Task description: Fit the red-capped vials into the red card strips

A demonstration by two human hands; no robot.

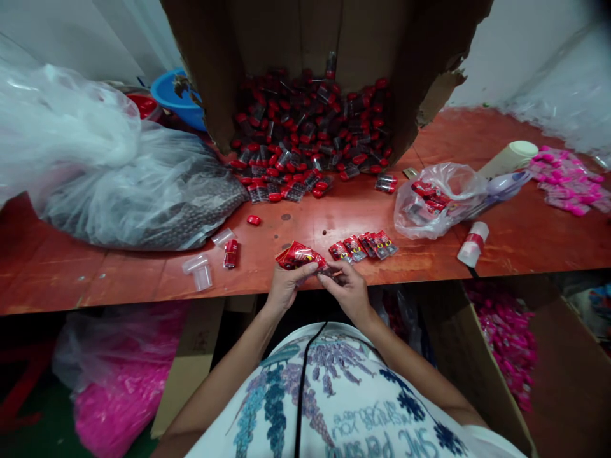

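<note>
My left hand and my right hand meet at the front edge of the red table. Both are closed on a small stack of red printed labels, the left pinching its near side, the right gripping its right end. Just right of the hands lies a row of small red-wrapped tubes. A heap of red-capped clear tubes spills from a torn cardboard box at the back.
A large clear bag of dark pellets lies at left. Loose clear caps and one wrapped tube sit near it. A small plastic bag, a cream cup and pink items are at right. Boxes of pink pieces stand below.
</note>
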